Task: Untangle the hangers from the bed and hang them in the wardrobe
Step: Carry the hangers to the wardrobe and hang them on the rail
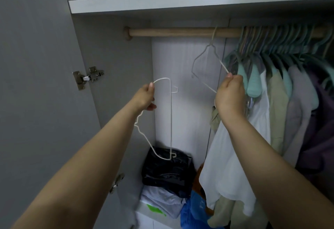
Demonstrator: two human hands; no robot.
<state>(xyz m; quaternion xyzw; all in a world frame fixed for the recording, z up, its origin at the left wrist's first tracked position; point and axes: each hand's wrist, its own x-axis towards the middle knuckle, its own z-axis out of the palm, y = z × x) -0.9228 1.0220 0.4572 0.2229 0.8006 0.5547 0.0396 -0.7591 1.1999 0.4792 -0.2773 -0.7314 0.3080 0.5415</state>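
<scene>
Both bare forearms are reaching up and forward from the bottom corners of the view, the left one rising from 7 o'clock, the right one from 5 o'clock. The left hand [146, 97] is sitting just left of centre, its back toward the camera, with its fingers curling round and its thumb pointing up at 12 o'clock. The right hand [229, 94] is sitting at about 2 o'clock from centre, slightly higher, knuckles facing the camera, its fingertips [229, 75] pinching together at the top.
</scene>
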